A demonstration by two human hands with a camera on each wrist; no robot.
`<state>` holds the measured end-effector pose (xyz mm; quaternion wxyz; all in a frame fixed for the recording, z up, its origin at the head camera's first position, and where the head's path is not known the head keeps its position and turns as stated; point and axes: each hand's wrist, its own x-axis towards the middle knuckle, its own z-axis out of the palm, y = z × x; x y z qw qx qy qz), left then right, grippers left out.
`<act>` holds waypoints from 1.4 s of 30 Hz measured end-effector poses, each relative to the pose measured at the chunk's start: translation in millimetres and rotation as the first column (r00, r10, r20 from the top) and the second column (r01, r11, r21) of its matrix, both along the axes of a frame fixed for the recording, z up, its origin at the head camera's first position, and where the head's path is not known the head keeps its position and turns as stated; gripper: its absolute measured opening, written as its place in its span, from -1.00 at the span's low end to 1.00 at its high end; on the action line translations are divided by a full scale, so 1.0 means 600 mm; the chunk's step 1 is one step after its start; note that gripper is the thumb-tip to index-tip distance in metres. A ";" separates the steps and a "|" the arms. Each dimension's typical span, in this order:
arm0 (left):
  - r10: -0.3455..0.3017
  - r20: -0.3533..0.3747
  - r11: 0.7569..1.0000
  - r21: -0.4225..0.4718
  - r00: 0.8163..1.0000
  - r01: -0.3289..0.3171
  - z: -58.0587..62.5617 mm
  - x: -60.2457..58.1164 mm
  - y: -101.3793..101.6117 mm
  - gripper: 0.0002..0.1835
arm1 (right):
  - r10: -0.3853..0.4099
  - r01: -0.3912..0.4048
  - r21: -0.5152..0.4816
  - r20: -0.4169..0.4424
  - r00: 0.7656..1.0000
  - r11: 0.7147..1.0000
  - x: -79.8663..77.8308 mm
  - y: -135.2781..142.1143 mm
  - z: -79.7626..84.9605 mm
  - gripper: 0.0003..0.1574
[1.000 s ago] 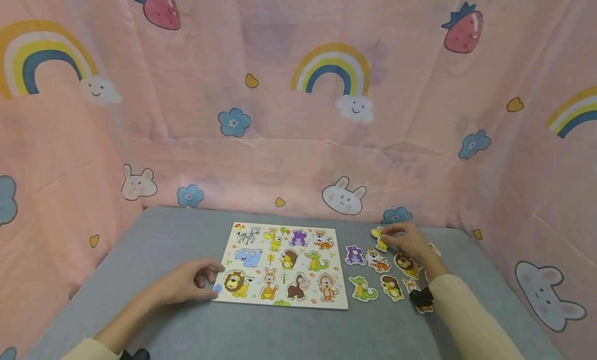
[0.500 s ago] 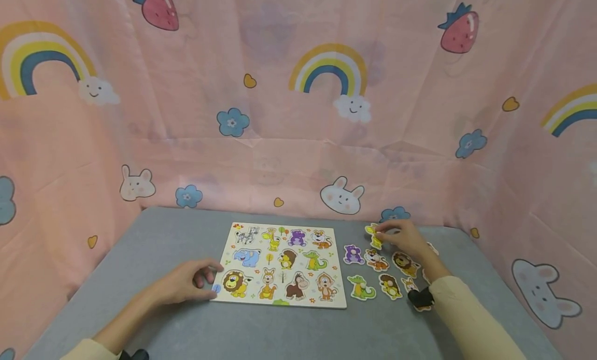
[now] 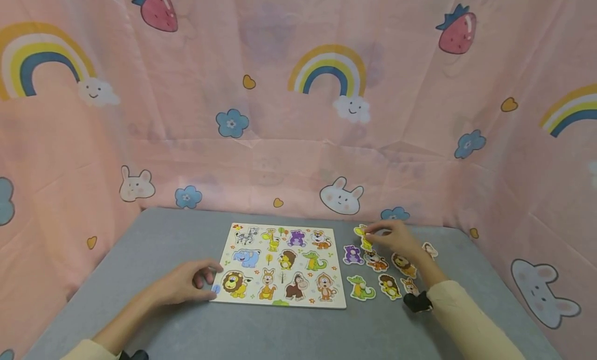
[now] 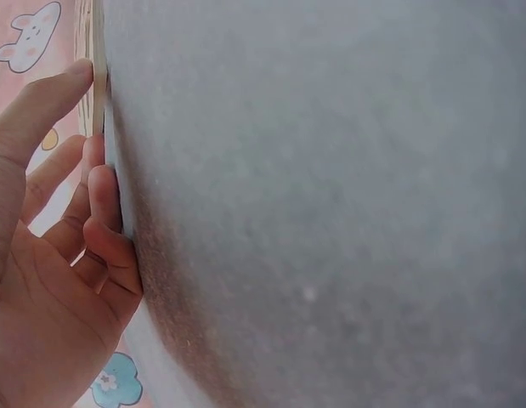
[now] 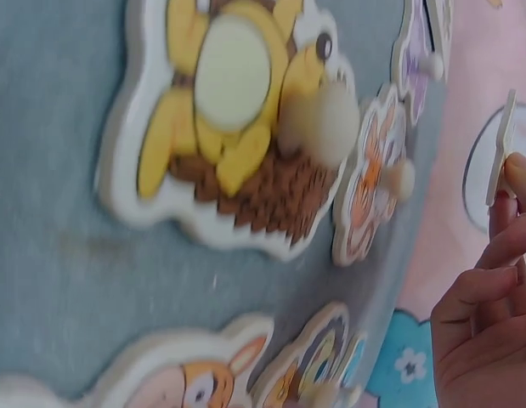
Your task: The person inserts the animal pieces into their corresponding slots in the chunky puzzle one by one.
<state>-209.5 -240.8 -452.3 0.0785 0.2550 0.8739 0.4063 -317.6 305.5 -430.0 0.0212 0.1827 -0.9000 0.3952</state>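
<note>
R hand (image 3: 397,240) w/ giraffe pc (image 3: 363,241) pinched, L hand (image 3: 186,282) relaxed against L edge of board (image 3: 300,268)

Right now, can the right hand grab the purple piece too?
Probably not easily: the right hand pinches the giraffe piece, so it looks busy. Nothing lies on the purple piece, though.

Yellow giraffe piece (image 3: 364,240) aloft, right of the flat, cream animal board (image 3: 300,271).
</note>
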 end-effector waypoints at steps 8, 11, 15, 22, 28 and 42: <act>0.011 0.014 1.000 0.009 1.000 -0.011 -0.001 0.001 0.000 -0.46 | 0.075 -0.076 -0.070 -0.016 0.997 0.995 0.013 -0.032 0.001 -0.78; 0.011 0.014 1.000 0.012 1.000 -0.011 -0.001 0.000 -0.002 -0.45 | 0.093 -0.093 -0.100 0.000 0.996 0.991 0.012 -0.040 0.000 -0.77; 0.014 0.016 1.000 0.009 1.000 -0.014 -0.001 -0.001 -0.003 -0.45 | 0.119 -0.116 -0.139 0.020 0.993 0.983 0.011 -0.053 0.000 -0.76; 0.016 0.023 1.000 0.003 1.000 -0.016 0.001 -0.002 -0.003 -0.44 | 0.161 -0.161 -0.145 -0.015 0.987 0.976 0.008 -0.073 -0.002 -0.78; 0.019 0.022 1.000 -0.012 1.000 -0.018 0.000 -0.002 -0.002 -0.44 | 0.143 -0.146 -0.103 -0.033 0.989 0.984 0.003 -0.091 -0.007 -0.79; 0.018 0.030 1.000 -0.005 0.999 -0.018 -0.003 -0.002 -0.001 -0.44 | 0.193 -0.193 -0.123 -0.006 0.981 0.973 -0.003 -0.149 -0.008 -0.81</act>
